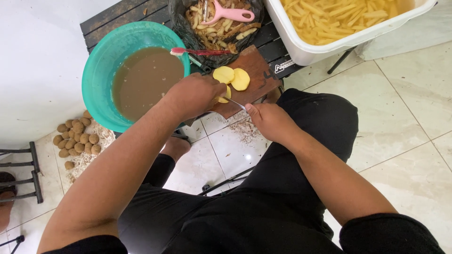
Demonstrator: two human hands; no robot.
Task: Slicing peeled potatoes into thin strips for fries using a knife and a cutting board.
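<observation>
You are looking at a makeshift food-prep spot, a home kitchen corner or small food-stall back area, set low over a pale tiled floor [405,141]. A white tub [329,44] of cut potato sticks in water, a teal basin [101,66] of murky water, a black bag of peelings [214,33], a wooden cutting board [256,75] and a heap of unpeeled potatoes [77,138] on the floor show it

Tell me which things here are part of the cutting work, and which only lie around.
In the work:
left hand holding the potato piece
right hand with the knife
cutting board
potato slices

Lying about:
teal bowl of brown water
toothbrush
pink peeler
unpeeled potatoes on the floor
</observation>
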